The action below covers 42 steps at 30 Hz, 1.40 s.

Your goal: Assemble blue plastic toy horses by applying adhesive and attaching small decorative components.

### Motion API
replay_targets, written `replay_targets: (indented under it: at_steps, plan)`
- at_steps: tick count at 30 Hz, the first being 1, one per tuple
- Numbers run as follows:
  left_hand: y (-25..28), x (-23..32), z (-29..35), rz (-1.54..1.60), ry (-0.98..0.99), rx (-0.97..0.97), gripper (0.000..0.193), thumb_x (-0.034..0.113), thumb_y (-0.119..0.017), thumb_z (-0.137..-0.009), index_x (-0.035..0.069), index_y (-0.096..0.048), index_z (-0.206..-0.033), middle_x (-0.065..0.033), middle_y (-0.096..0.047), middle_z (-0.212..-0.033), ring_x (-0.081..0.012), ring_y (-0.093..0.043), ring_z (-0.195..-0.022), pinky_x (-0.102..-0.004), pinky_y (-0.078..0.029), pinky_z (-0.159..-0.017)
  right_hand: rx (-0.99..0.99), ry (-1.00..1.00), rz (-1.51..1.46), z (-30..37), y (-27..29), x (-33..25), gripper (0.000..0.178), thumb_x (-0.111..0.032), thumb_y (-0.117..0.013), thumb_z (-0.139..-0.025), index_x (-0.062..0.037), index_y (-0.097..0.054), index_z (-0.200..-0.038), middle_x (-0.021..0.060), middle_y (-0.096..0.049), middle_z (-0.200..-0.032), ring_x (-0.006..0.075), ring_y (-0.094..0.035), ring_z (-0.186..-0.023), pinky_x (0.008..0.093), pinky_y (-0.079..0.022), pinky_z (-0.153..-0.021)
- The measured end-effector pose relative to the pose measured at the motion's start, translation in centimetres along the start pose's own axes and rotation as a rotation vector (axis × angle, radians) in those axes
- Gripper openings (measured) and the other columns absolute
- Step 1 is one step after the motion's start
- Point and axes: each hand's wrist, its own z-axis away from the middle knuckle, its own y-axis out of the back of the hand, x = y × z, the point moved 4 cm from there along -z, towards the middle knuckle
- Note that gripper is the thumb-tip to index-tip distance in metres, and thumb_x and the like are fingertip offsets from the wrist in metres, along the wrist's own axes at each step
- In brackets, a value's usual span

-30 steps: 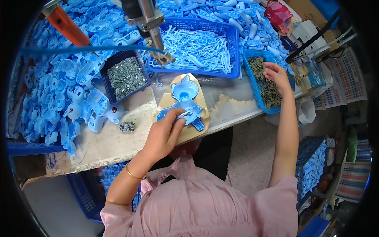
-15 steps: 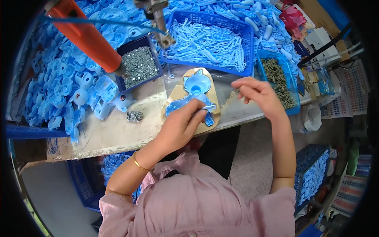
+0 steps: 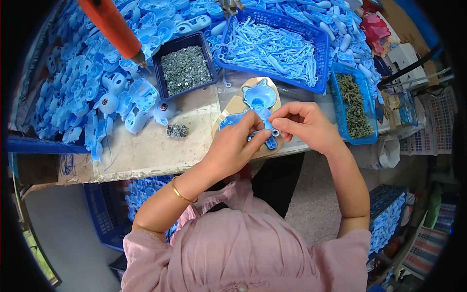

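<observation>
A light blue animal-shaped plastic shell half [image 3: 260, 97] lies in a tan fixture board [image 3: 238, 104] at the table's front edge. My left hand [image 3: 233, 143] is closed over the lower part of the shell, thumb and forefinger pinching a small ring-ended blue plastic piece [image 3: 276, 133]. From the right, my right hand [image 3: 309, 127] meets it, with thumb and forefinger pressed together just above the ring. Whatever is between those fingertips is too small to make out.
An orange power screwdriver [image 3: 114, 31] hangs at upper left, above a dark tray of small metal parts [image 3: 185, 68]. Behind are a blue basket of ring-ended pieces [image 3: 272, 48] and heaped blue shells [image 3: 73, 73]. A light blue tray of screws [image 3: 355, 104] stands right; a metal clump [image 3: 177, 130] lies left.
My right hand has come left and down from beside the screw tray to the ring-ended piece, its fingers closing into a pinch. My left hand keeps its hold. The whole view has shifted slightly.
</observation>
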Motion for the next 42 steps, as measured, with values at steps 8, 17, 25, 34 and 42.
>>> replay_targets:
  at_steps: [8,17,25,34,42]
  plan:
    - [0.5,0.3,0.5,-0.175,-0.022,0.014,0.020,0.025,-0.063,-0.100,0.006,-0.059,-0.103,-0.0064,-0.067,-0.075,-0.0176,-0.064,-0.065,-0.0335,-0.048,-0.061,0.054,-0.046,0.007,0.7,-0.5,-0.4,0.013,-0.010,-0.069,-0.095,0.0007,-0.072,-0.102,0.0001,-0.066,-0.075,0.0058,-0.060,-0.065,0.0217,-0.049,-0.059]
    - [1.8,-1.1,1.1,-0.206,-0.101,0.024,0.026,0.023,-0.072,-0.092,0.003,-0.066,-0.107,-0.0069,-0.069,-0.086,-0.0193,-0.061,-0.079,-0.0330,-0.049,-0.073,0.066,0.186,0.267,0.9,-2.3,-0.1,0.023,-0.006,-0.070,-0.092,-0.0023,-0.068,-0.115,0.0003,-0.067,-0.098,0.0047,-0.059,-0.081,0.0219,-0.048,-0.069]
    - [3.8,-2.6,1.5,-0.585,-0.278,0.298,0.051,0.023,-0.083,-0.073,0.006,-0.062,-0.116,-0.0115,-0.064,-0.110,-0.0341,-0.058,-0.101,-0.0435,-0.047,-0.088,0.107,0.022,0.148,-2.5,-0.3,3.5,0.024,-0.006,-0.072,-0.090,-0.0008,-0.066,-0.112,0.0008,-0.067,-0.092,0.0045,-0.060,-0.081,0.0212,-0.049,-0.071]
    - [3.1,-3.2,0.6,-0.649,-0.231,0.350,0.034,0.016,-0.079,-0.073,0.006,-0.064,-0.101,-0.0096,-0.062,-0.102,-0.0322,-0.058,-0.093,-0.0429,-0.048,-0.081,0.145,-0.029,0.351,-3.5,0.1,3.1,0.022,-0.004,-0.072,-0.089,0.0018,-0.065,-0.108,0.0038,-0.069,-0.089,0.0055,-0.062,-0.075,0.0218,-0.050,-0.066]
    - [2.7,-2.9,0.4,-0.712,-0.213,0.324,0.021,0.017,-0.079,-0.073,0.009,-0.067,-0.088,-0.0061,-0.061,-0.102,-0.0286,-0.057,-0.094,-0.0413,-0.047,-0.080,-0.116,-0.061,0.629,-5.3,-0.2,1.6,0.019,-0.008,-0.075,-0.078,-0.0026,-0.072,-0.096,0.0130,-0.071,-0.090,0.0251,-0.070,-0.081,0.0360,-0.053,-0.072]
